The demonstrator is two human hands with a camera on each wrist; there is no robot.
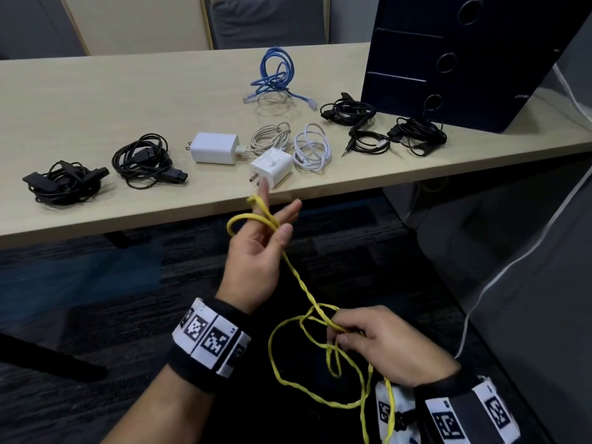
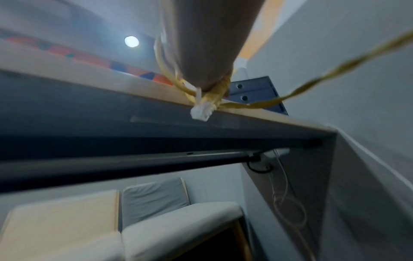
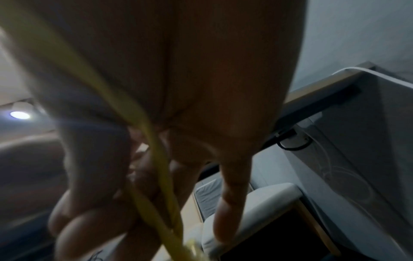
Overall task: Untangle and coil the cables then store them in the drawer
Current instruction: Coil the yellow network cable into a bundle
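The yellow cable ran taut between the two hands below the front edge of the surface. Its upper end was looped round the extended fingers of the left hand, with the thumb pressing the strand against them; the left wrist view showed the clear plug hanging just under those fingers. From there the twisted strand dropped to the right hand, whose fingers were curled, pinching a crossing of the loops, while slack loops hung below them. Beyond the left fingertips, on the surface, sat two white chargers with white cords. Farther off lay a blue cable, and black cable bundles lay left and right. The dark drawer unit stood at the far right, its drawers closed.
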